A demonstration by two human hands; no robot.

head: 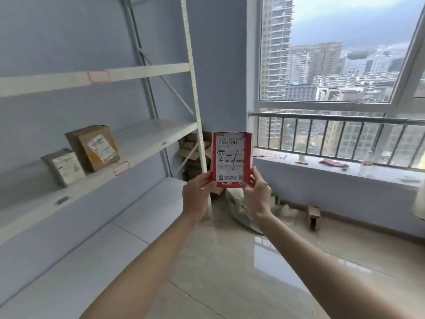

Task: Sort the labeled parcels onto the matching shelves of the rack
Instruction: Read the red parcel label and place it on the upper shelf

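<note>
I hold a red parcel (231, 158) up in front of me, between the rack (193, 88) and the window (333, 54). My left hand (197, 194) pinches its bottom left corner, and my right hand (255, 192) pinches its bottom right corner. The parcel is flat and stands upright. A white label (230, 156) covers most of its front. The label has black bar codes, small print too tiny to read, and big pen marks that look like "2-1". A red logo sits at the bottom of the label. White letters run down the parcel's right edge, but I cannot read them.

On the middle shelf (142, 139) two cardboard boxes stand side by side, a big brown box (92, 147) and a small grey box (64, 168). Each has a white label, too blurry to read. Red-edged tags (99, 77) stick on the shelf fronts, but I cannot make out any writing on them.

Behind the rack's post lies a heap of flat cardboard (195, 155), partly hidden. The floor (230, 272) is smooth, shiny tile. The rack is pale metal.
</note>
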